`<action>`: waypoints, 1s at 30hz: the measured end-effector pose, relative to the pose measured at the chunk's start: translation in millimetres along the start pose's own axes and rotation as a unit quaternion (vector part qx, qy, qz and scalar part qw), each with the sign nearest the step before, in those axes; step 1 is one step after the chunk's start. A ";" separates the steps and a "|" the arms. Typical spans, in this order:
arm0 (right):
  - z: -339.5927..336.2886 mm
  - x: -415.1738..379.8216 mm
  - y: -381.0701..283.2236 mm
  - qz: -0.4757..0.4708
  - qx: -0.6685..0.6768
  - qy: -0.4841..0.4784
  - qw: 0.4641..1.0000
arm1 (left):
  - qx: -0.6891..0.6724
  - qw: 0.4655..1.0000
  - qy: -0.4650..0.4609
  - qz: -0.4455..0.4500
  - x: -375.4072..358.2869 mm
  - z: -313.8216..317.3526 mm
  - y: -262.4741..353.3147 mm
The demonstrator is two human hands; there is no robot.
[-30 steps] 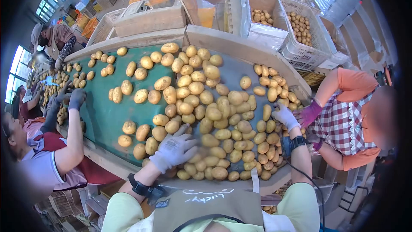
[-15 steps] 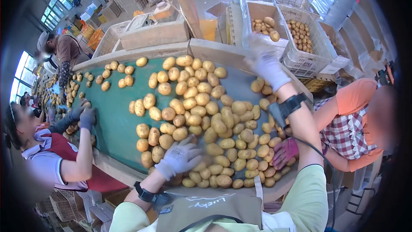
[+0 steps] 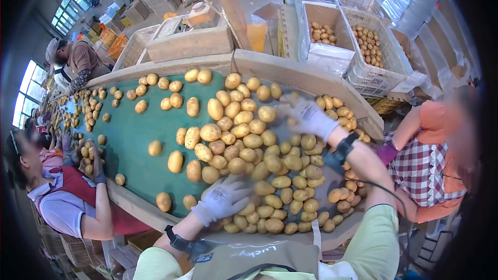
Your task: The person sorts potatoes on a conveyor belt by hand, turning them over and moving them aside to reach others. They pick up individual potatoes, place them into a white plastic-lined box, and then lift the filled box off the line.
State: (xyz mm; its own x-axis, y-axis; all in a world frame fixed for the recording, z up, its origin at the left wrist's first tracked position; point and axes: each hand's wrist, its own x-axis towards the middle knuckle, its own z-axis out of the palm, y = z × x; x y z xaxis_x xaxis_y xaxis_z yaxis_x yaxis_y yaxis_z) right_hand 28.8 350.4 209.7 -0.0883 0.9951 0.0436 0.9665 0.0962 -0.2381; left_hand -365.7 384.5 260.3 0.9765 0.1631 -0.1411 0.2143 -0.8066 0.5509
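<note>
My left hand (image 3: 224, 199), in a pale work glove, lies on potatoes (image 3: 270, 163) near the front edge of the sorting table, its fingers stretched out and a little blurred. Across the heap, my right hand (image 3: 309, 117) reaches over the potatoes close to the far rim. Its gloved fingers point left and are apart, with the tips smeared by motion; I see nothing held in it. Several potatoes (image 3: 337, 110) lie just right of this hand, by the rim. A green belt (image 3: 137, 150) runs under the potatoes toward the left.
Beyond the wooden rim (image 3: 290, 74) stand a lined box (image 3: 324, 46) and a white crate (image 3: 381, 75), both with potatoes. A co-worker in a checked apron (image 3: 415, 166) is at the right. Others stand along the left, one in a red apron (image 3: 78, 184) with hands at potatoes.
My right hand has come back from beside the lined box to the heap; potatoes in the air above that box are gone from the air. The right co-worker's pink glove has withdrawn from the potatoes.
</note>
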 end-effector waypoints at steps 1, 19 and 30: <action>-18.6 0.6 21.2 -0.055 -0.087 0.041 0.994 | 0.006 1.000 -0.017 -0.014 1.9 -3.1 3.2; 46.0 -230.4 -121.7 0.272 0.105 0.130 0.948 | 0.038 0.996 -0.076 0.040 15.7 30.3 38.7; 86.6 -189.3 -132.1 0.279 0.091 0.199 0.935 | 0.181 0.982 0.040 -0.016 11.8 9.5 26.5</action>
State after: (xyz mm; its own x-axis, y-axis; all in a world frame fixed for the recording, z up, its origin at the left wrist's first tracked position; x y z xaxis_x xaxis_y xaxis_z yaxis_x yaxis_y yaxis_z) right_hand -103.1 151.1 148.9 0.5487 0.8085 0.2129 0.7754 -0.3969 -0.4911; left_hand -348.7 359.7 265.5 0.9712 0.2240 -0.0811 0.2365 -0.9474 0.2157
